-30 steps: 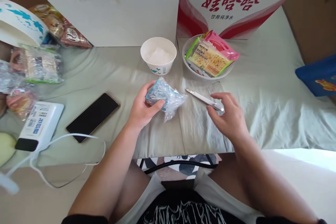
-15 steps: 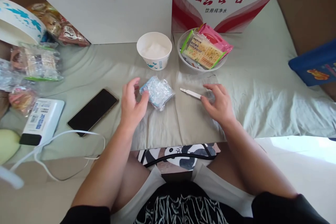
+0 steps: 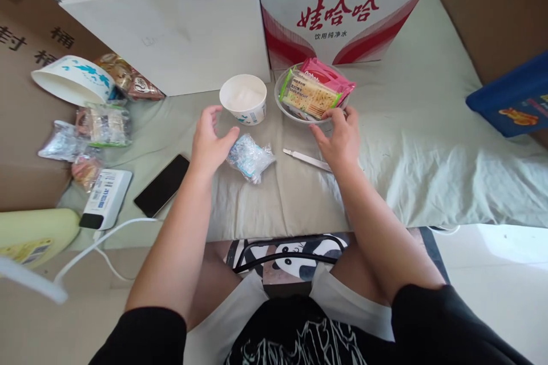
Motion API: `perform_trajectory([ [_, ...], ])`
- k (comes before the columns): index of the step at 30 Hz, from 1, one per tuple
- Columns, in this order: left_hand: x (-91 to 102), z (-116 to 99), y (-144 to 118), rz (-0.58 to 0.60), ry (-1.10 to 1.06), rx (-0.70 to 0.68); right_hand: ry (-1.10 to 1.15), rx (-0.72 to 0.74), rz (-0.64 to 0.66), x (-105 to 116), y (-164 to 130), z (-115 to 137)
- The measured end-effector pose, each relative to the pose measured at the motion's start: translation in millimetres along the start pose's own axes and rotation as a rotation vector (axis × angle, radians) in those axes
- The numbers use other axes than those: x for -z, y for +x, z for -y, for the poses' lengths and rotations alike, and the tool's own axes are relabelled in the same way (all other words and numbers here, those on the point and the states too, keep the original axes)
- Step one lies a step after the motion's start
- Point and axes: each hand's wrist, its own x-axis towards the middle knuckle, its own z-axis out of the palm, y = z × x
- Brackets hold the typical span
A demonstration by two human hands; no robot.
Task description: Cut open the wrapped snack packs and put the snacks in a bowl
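Note:
My left hand is open, thumb and fingers apart, beside a crumpled clear-and-blue plastic wrapper lying on the cloth. Just behind it stands a white paper bowl with blue print and something whitish inside. At the front rim of a clear round bowl is my right hand, also open, its fingertips close to the rim; whether they touch it I cannot tell. Biscuit packets fill that bowl: a green-edged soda biscuit pack and a pink one. A slim white-handled knife lies below, partly behind my right wrist.
On the left are a black phone, a white power bank with a cable, wrapped snacks and a tipped paper tub. White cartons stand behind. A blue bag is at right.
My right hand has moved away from the knife, up to the front of the clear bowl. My left hand has shifted slightly up, off the wrapper's edge. The camera view has tilted upward.

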Motion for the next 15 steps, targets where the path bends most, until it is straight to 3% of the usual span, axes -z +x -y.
perform_trajectory([
  [4,-4.3,-38.6,18.6,0.050,0.174,0.042,0.000,-0.042,-0.039,3.6,5.2,-3.6],
  [7,-10.2,-74.2,13.0,-0.049,0.236,-0.101,-0.019,-0.076,-0.092,14.8,11.7,-17.0],
  [9,-24.5,-101.1,6.9,-0.081,0.213,-0.159,-0.040,-0.110,-0.147,26.5,17.0,-32.1],
  [10,-36.1,-115.0,4.5,-0.029,0.203,-0.173,-0.050,-0.133,-0.174,33.6,19.6,-41.0],
  [12,-67.4,-142.0,1.6,0.232,0.222,-0.203,-0.060,-0.180,-0.224,49.8,24.6,-60.4],
  [15,-126.8,-172.4,1.6,0.529,0.321,-0.200,-0.055,-0.245,-0.316,75.1,35.0,-89.6],
])
